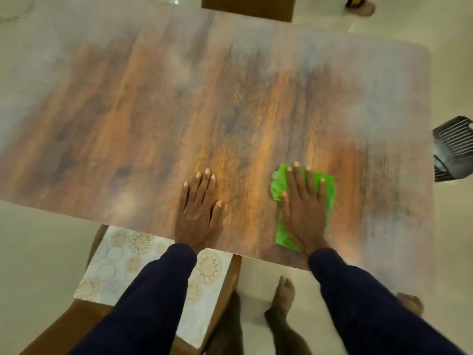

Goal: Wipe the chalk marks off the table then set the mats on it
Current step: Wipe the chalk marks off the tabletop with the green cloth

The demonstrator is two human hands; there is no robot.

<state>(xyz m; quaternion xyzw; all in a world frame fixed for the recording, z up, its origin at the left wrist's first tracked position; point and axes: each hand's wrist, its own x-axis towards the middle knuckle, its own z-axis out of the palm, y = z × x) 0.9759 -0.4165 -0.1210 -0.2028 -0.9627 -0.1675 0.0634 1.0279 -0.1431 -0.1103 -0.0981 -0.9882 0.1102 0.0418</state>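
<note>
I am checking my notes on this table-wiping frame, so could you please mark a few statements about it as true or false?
1. The right hand presses flat on the green cloth. True.
2. The left hand holds a second cloth. False: it rests bare and flat on the table.
3. A patterned mat lies on the table. False: the patterned mat lies on the chair seat, below the table's near edge.
4. The green cloth lies close to the table's near edge. True.

A home dining room: wooden table (230, 98), cushioned chair (122, 272), pale tiled floor (38, 252).
</note>
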